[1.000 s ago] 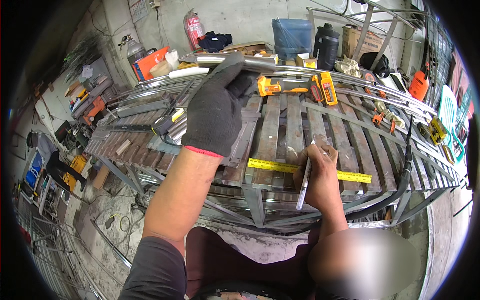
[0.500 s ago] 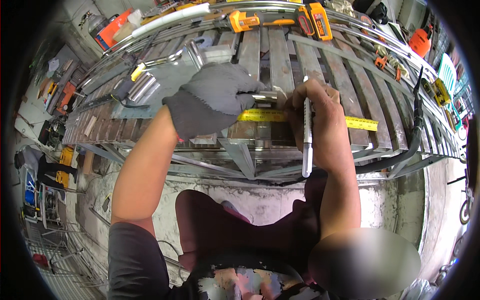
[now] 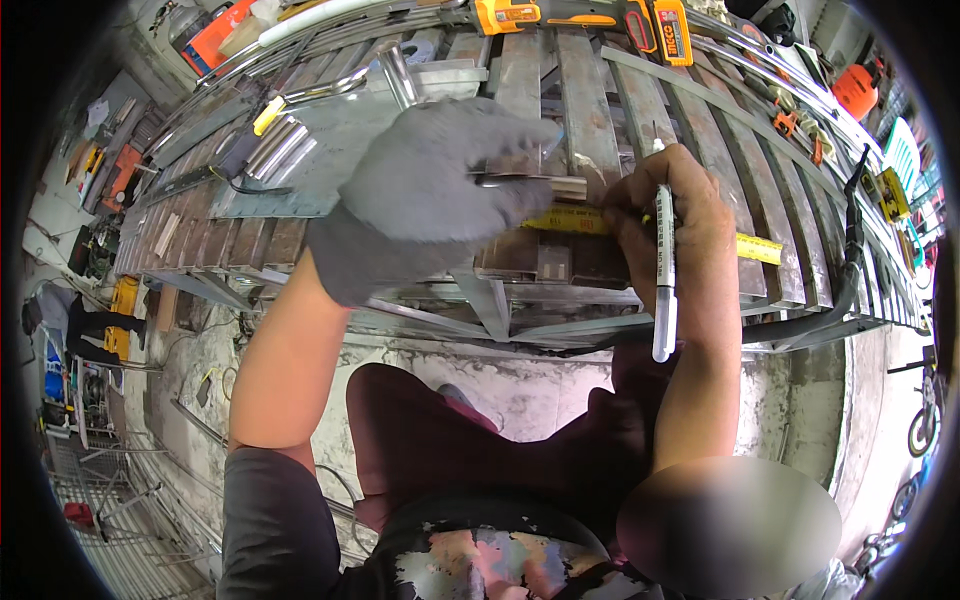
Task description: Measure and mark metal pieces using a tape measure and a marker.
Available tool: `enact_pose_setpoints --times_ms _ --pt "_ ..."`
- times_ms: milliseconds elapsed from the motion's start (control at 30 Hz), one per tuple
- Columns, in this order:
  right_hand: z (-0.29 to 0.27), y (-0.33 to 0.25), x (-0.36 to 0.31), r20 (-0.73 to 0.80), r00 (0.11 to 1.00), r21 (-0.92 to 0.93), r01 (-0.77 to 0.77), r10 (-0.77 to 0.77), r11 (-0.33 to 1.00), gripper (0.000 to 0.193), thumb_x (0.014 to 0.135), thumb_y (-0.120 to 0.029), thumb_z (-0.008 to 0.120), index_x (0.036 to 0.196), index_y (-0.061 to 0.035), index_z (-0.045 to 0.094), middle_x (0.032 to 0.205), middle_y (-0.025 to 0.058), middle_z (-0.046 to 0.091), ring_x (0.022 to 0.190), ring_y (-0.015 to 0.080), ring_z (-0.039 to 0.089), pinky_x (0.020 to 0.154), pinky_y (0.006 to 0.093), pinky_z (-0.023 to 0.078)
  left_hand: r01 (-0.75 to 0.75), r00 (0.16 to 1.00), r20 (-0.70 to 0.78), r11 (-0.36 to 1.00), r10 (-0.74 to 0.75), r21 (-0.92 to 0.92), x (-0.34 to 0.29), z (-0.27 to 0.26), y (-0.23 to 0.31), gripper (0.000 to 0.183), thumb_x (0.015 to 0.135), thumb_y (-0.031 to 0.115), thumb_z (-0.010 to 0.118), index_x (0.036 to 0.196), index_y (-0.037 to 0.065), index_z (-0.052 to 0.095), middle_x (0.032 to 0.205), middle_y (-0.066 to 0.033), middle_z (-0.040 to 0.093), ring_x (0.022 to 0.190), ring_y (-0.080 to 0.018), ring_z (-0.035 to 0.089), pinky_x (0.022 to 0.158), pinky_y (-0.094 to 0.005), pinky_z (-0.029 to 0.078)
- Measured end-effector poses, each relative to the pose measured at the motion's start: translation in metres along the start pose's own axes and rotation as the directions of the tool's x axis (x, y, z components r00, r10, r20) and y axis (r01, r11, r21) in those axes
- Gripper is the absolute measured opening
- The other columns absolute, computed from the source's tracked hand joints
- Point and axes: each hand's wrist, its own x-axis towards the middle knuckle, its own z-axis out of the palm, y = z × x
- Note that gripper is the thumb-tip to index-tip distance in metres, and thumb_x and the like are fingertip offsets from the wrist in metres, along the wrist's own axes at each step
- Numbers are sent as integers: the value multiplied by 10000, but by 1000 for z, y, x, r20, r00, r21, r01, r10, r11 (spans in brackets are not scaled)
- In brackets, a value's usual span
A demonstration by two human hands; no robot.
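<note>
My left hand (image 3: 440, 185), in a grey work glove, has its thumb and fingers about a short shiny metal tube (image 3: 567, 187). The tube's bare end points right, just above a yellow tape measure blade (image 3: 572, 221). My right hand (image 3: 695, 220) is bare and grips a white marker pen (image 3: 664, 275), with the rounded end down toward me. Its fingertips are at the tape blade, whose far end emerges right of the hand. The glove hides the tube's other end, and the pinch of the right fingers is partly hidden.
A slatted metal workbench (image 3: 640, 95) carries a flat metal sheet (image 3: 330, 140), short tubes (image 3: 280, 150) and an upright tube piece (image 3: 397, 75). A yellow cordless tool (image 3: 510, 14) lies at the back. A black cable (image 3: 850, 250) hangs at right. Another person (image 3: 85, 325) is far left.
The whole view has shifted slightly. My right hand, with the marker, has slid right along the tape blade. My left glove has risen a little and its fingers look looser around the tube.
</note>
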Motion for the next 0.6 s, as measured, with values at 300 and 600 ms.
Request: enact_pose_setpoints --times_ms 300,600 --pt "7 10 -4 -80 987 -123 126 -136 984 310 928 98 848 1081 -75 641 950 64 762 930 265 747 971 393 559 74 997 -2 997 -74 28 -9 25 -1 296 995 163 901 1274 67 907 1144 -169 835 1009 -345 806 942 -445 632" --pt "21 8 -3 -161 987 68 24 -13 997 337 956 159 826 1055 -69 597 967 30 753 966 124 731 917 293 594 43 997 63 999 -41 -32 -12 20 -21 268 1044 68 874 1309 39 899 1153 -128 888 975 -198 833 884 -323 656"
